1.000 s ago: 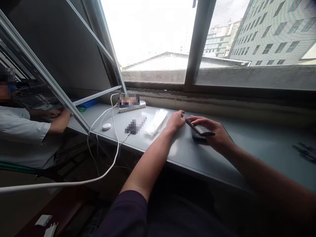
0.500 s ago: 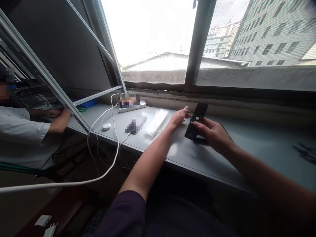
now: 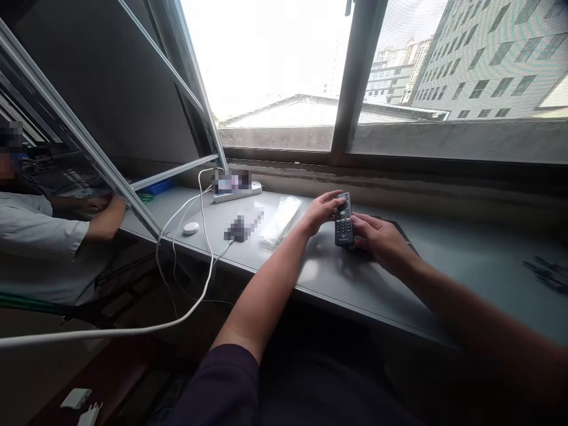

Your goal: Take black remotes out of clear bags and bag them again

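A black remote control [image 3: 344, 228] is held up over the grey table, its buttons facing me. My left hand [image 3: 323, 212] grips its upper left side, with the fingers over the top buttons. My right hand [image 3: 380, 236] closes on its right edge, the thumb near the middle keys. Behind my right hand lies a dark flat object [image 3: 402, 234], mostly hidden. Clear plastic bags [image 3: 282, 222] lie just left of my left hand.
A phone [image 3: 239, 229] on a cable, a round white device [image 3: 191, 228] and a power strip [image 3: 237, 192] sit to the left. White cables hang over the table edge. A metal frame [image 3: 89, 148] separates a seated person [image 3: 39, 242]. Dark cables [image 3: 548, 272] lie at right.
My left hand has come onto the remote control, which it was beside before. The remote has turned more upright, its keys toward me, and shifted slightly left.
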The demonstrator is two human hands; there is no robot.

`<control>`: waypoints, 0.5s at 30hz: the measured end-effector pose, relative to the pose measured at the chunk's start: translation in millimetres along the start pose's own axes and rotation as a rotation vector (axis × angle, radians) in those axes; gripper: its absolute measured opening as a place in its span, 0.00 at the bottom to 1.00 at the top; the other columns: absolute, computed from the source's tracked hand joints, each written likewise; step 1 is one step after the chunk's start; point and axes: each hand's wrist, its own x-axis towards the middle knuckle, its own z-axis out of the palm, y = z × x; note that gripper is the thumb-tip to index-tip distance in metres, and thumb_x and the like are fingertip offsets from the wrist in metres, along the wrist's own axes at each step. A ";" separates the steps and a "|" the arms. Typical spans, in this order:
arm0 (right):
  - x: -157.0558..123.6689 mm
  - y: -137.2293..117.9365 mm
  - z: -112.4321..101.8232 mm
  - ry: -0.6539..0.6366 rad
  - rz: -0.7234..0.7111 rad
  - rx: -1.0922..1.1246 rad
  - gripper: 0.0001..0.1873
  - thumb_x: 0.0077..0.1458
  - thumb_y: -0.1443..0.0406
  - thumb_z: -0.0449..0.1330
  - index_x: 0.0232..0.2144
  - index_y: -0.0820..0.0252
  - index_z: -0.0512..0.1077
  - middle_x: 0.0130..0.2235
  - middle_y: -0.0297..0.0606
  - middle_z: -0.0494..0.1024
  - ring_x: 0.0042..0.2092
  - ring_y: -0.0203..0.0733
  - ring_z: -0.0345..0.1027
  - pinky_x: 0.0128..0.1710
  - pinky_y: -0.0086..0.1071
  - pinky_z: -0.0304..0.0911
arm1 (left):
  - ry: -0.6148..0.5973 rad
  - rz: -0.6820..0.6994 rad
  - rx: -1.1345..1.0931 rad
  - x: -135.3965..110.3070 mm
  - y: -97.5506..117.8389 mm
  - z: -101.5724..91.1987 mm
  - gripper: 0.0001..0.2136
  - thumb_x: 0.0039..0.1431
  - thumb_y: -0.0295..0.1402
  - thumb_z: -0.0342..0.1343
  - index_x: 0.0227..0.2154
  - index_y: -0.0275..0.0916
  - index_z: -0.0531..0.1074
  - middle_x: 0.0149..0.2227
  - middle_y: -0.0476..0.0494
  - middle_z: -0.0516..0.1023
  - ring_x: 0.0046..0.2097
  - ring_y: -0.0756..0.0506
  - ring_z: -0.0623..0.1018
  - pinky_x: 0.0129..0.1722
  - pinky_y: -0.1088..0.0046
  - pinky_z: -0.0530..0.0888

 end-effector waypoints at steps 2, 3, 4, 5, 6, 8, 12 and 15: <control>3.3 1.1 -1.9 0.037 -0.044 -0.010 0.21 0.59 0.49 0.78 0.48 0.55 0.89 0.44 0.42 0.85 0.38 0.42 0.76 0.29 0.30 0.74 | 0.131 -0.015 0.120 3.8 -1.9 -3.4 0.26 0.69 0.40 0.68 0.67 0.41 0.78 0.43 0.42 0.86 0.39 0.47 0.82 0.47 0.69 0.80; 4.9 2.0 -3.2 0.060 -0.069 -0.022 0.21 0.59 0.50 0.78 0.47 0.55 0.88 0.45 0.43 0.85 0.38 0.42 0.76 0.27 0.29 0.71 | 0.194 -0.017 0.213 4.9 -2.7 -5.4 0.24 0.71 0.39 0.65 0.66 0.41 0.79 0.44 0.41 0.87 0.40 0.46 0.83 0.48 0.69 0.80; 6.3 3.1 -4.5 0.080 -0.092 -0.033 0.21 0.59 0.50 0.78 0.47 0.55 0.88 0.45 0.43 0.85 0.38 0.42 0.75 0.25 0.28 0.68 | 0.244 -0.015 0.316 5.2 -3.4 -7.4 0.22 0.72 0.37 0.63 0.65 0.40 0.79 0.46 0.40 0.88 0.43 0.45 0.83 0.50 0.68 0.80; 7.4 4.0 -5.7 0.094 -0.108 -0.042 0.21 0.59 0.49 0.78 0.47 0.56 0.88 0.44 0.43 0.84 0.38 0.42 0.74 0.24 0.28 0.66 | 0.277 -0.009 0.422 4.8 -4.0 -9.1 0.21 0.73 0.37 0.62 0.65 0.40 0.80 0.48 0.38 0.88 0.45 0.44 0.84 0.53 0.67 0.80; 8.1 4.8 -6.6 0.100 -0.118 -0.046 0.21 0.59 0.49 0.77 0.46 0.56 0.88 0.43 0.43 0.84 0.37 0.42 0.74 0.24 0.29 0.64 | 0.293 0.000 0.524 3.7 -4.5 -10.3 0.20 0.73 0.36 0.61 0.64 0.39 0.80 0.51 0.37 0.89 0.48 0.42 0.85 0.55 0.66 0.80; 8.2 5.7 -6.9 0.099 -0.119 -0.037 0.20 0.60 0.49 0.77 0.47 0.55 0.87 0.42 0.42 0.83 0.36 0.42 0.73 0.24 0.30 0.63 | 0.300 0.030 0.713 0.5 -5.6 -10.9 0.20 0.74 0.37 0.61 0.65 0.39 0.80 0.55 0.36 0.89 0.54 0.40 0.85 0.61 0.65 0.78; 4.9 3.7 -3.8 0.076 -0.088 -0.071 0.20 0.61 0.49 0.77 0.48 0.54 0.86 0.40 0.41 0.83 0.33 0.41 0.72 0.25 0.32 0.65 | 0.267 0.108 0.969 -4.6 -8.2 -8.7 0.21 0.74 0.38 0.60 0.66 0.41 0.81 0.63 0.36 0.86 0.63 0.37 0.83 0.69 0.63 0.74; 1.6 1.4 -1.6 0.026 -0.080 -0.115 0.22 0.62 0.46 0.76 0.48 0.54 0.86 0.36 0.39 0.82 0.30 0.39 0.68 0.26 0.33 0.66 | 0.246 0.110 1.012 -4.9 -9.5 -9.4 0.23 0.74 0.38 0.60 0.67 0.37 0.80 0.65 0.33 0.84 0.66 0.36 0.82 0.70 0.62 0.73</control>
